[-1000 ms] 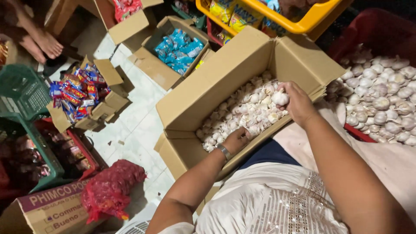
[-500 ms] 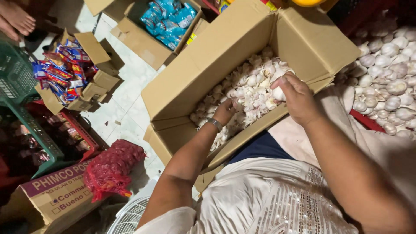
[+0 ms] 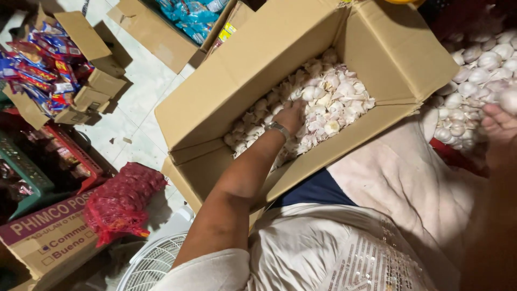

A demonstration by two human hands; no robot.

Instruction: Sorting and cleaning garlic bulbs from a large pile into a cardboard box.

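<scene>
— Cardboard box (image 3: 258,70), flaps open, is resting tilted on the lap; papery white garlic bulbs (image 3: 328,99) are filling it.
— Hands?
— Left hand (image 3: 291,116) is pressing palm-down among the bulbs, fingers buried; whether it is grasping one, I cannot tell. Right hand (image 3: 498,124) is hovering at the loose garlic heap (image 3: 474,59) beside the box, fingers curled, contents not visible.
— Surroundings?
— Red mesh sack (image 3: 121,196) is lying on the tiled floor.

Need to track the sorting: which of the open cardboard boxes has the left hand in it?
The large box on the lap, filled with garlic bulbs; the left hand rests among them. The others hold coloured packets.
</scene>
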